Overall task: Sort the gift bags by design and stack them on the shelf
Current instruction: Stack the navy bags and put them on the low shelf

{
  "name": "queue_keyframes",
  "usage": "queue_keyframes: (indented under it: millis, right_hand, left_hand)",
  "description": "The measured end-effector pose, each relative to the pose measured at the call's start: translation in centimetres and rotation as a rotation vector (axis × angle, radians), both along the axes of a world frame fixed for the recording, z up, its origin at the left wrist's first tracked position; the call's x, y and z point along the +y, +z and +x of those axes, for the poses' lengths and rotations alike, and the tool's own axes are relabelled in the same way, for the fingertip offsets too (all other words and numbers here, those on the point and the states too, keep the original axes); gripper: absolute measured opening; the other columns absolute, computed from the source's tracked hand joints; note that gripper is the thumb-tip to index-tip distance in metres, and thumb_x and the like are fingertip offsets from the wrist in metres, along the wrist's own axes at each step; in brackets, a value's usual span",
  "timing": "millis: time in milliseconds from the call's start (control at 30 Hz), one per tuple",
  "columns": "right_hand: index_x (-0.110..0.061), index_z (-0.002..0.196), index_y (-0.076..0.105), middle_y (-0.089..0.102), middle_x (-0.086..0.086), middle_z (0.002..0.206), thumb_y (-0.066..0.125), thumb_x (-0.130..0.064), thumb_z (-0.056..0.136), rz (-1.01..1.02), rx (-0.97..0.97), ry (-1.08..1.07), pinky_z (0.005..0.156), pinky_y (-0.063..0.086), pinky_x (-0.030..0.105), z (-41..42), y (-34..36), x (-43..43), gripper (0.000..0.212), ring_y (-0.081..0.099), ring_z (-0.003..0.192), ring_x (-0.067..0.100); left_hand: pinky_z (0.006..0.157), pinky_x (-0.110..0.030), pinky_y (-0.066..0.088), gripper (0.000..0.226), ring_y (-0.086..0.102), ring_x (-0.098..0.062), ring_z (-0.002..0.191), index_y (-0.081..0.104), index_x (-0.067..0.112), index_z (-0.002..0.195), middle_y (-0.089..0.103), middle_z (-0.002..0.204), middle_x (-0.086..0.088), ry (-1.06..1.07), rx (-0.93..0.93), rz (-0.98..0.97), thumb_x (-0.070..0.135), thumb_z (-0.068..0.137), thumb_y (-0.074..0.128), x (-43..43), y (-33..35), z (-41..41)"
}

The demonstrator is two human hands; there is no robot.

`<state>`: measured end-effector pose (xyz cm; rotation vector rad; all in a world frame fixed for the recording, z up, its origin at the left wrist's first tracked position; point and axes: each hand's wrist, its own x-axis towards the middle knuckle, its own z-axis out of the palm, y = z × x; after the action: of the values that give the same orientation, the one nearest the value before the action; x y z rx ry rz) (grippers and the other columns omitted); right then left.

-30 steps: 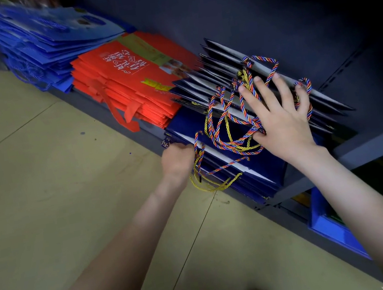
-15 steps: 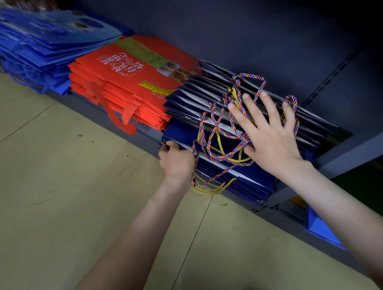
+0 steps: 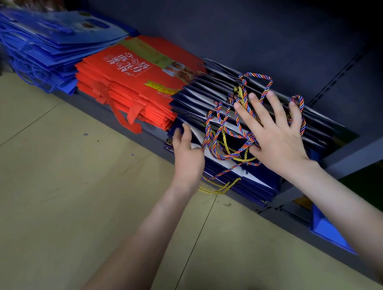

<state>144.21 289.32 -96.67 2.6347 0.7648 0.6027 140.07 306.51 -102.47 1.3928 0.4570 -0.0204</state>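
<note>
A fanned stack of dark navy gift bags with braided multicolour cord handles lies on the low shelf. My right hand presses flat on top of the stack, fingers spread among the cords. At the stack's front left edge my left hand touches the bags with straight fingers. To the left sit a stack of red gift bags and, beyond it, a stack of bright blue gift bags.
The shelf's dark back panel rises behind the stacks. Below the shelf, a blue item sticks out at the right. Tan floor spreads in front, at the left.
My left hand has opened from a curled grip at the stack's front edge to straight fingers against it. The right hand stays flat on the navy bags.
</note>
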Motion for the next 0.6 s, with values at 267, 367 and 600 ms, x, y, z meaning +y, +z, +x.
queue_keyframes:
  millis: [267,367,600]
  right_hand:
    - [-0.028,0.151,0.022,0.025,0.005,0.155,0.082,-0.020,0.062,0.026,0.013,-0.020,0.109,0.009,0.058,0.6,1.0,-0.2,0.108,0.011,0.142,0.032]
    - [-0.028,0.151,0.021,0.024,0.006,0.155,0.081,-0.019,0.062,0.022,0.019,-0.021,0.109,0.009,0.058,0.6,1.0,-0.2,0.107,0.011,0.142,0.032]
    - [-0.027,0.150,0.024,0.026,0.007,0.154,0.082,-0.018,0.060,0.031,0.013,-0.010,0.107,0.010,0.059,0.6,0.8,0.0,0.108,0.013,0.141,0.033]
  left_hand:
    - [0.106,-0.030,0.035,0.079,0.027,-0.016,0.132,0.068,0.043,0.094,0.029,0.132,0.006,0.329,-0.022,-0.317,-0.022,0.074,0.029,0.5,-0.3,0.6]
    - [0.114,-0.056,0.011,0.072,0.015,-0.043,0.140,0.073,0.037,0.092,0.031,0.145,-0.008,0.361,0.020,-0.399,-0.016,0.067,0.031,1.0,-0.6,0.8]
    - [0.113,-0.055,0.023,0.072,0.035,-0.050,0.127,0.075,0.034,0.089,0.042,0.128,-0.010,0.423,-0.022,-0.448,-0.018,0.067,0.030,0.8,-1.8,1.5]
